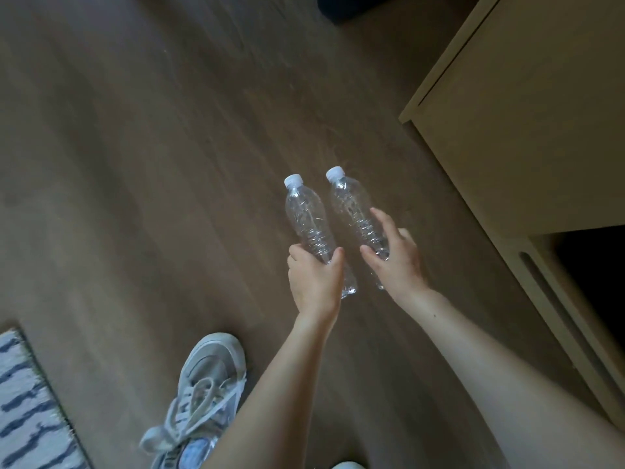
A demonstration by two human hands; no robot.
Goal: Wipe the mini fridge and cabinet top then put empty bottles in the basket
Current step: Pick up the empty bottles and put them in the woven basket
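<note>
Gripping left bottle (306, 214) in left hand (316, 282), right bottle (351, 204) in right hand (394, 262), both over wood floor (169, 130)

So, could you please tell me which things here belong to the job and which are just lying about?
Job: left bottle, in the left hand; right bottle, in the right hand; perhaps the wooden cabinet.
Lying about: shoe, striped rug.

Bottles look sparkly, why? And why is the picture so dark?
Head view: light glints off the ribbed clear plastic of the left bottle and the right bottle. Head view: dim overall, blackest in the opening in the cabinet at the right edge.
</note>
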